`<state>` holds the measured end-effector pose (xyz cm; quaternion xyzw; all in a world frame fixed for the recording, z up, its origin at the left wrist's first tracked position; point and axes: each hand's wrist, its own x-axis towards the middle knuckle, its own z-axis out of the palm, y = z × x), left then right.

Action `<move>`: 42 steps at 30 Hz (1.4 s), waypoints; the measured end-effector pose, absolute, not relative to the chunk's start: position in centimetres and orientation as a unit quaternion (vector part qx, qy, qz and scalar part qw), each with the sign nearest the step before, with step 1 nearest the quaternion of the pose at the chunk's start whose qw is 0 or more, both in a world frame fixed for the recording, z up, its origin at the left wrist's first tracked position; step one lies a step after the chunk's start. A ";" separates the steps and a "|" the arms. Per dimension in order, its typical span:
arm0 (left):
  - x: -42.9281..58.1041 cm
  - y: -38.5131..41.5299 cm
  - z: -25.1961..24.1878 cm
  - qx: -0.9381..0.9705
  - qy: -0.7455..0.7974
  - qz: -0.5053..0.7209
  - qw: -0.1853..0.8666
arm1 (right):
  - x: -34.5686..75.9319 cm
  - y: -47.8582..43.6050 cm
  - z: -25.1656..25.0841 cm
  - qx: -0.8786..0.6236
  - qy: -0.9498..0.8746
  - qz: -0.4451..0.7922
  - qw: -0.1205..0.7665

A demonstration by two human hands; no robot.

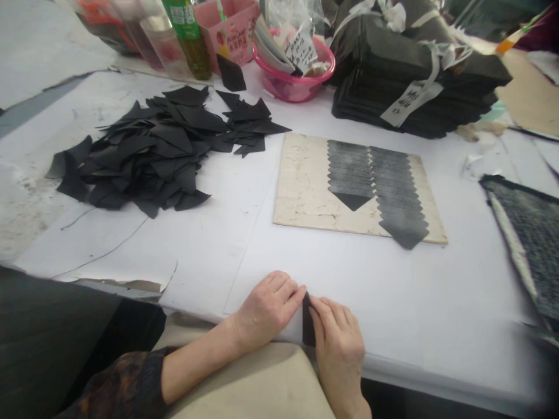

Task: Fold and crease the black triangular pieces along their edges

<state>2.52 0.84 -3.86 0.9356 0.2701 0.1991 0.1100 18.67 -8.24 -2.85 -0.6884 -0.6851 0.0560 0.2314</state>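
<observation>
At the table's near edge, a small black fabric-like piece (308, 326) stands out as a narrow dark strip, apparently folded. My right hand (339, 337) is closed on its right side, thumb and fingers pressed together near the top. The fingertips of my left hand (273, 305) pinch its upper end from the left. Both hands partly hide it. Beyond them lies a beige board (301, 192) bearing two overlapping columns of black pieces (395, 186) with zigzag edges and pointed lower ends. A loose heap of flat black pieces (152, 145) is spread to the left.
Along the back stand a green-labelled bottle (186, 35), a pink box (229, 26) and a pink basin (297, 84) with papers. Tied black stacks (393, 75) with a written tag are at back right. A dark textured cloth (528, 244) lies at the right edge.
</observation>
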 end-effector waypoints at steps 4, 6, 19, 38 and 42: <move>2.4 0.9 -3.8 0.930 0.269 0.221 0.119 | 19.1 -8.3 -3.2 -0.685 -0.680 0.073 0.250; 2.4 0.7 -3.8 0.930 0.257 0.229 0.131 | 19.1 -8.3 -3.4 -0.683 -0.678 0.076 0.260; 3.0 0.3 -3.7 0.940 0.236 0.204 0.138 | 21.7 -8.3 -0.1 -0.706 -0.336 0.446 0.435; 2.6 0.3 -3.6 0.937 0.237 0.205 0.153 | 19.7 -9.5 -3.6 -0.697 -0.634 0.096 0.322; 2.7 0.2 -3.7 0.939 0.234 0.209 0.144 | 19.6 -9.4 -3.5 -0.681 -0.656 0.071 0.319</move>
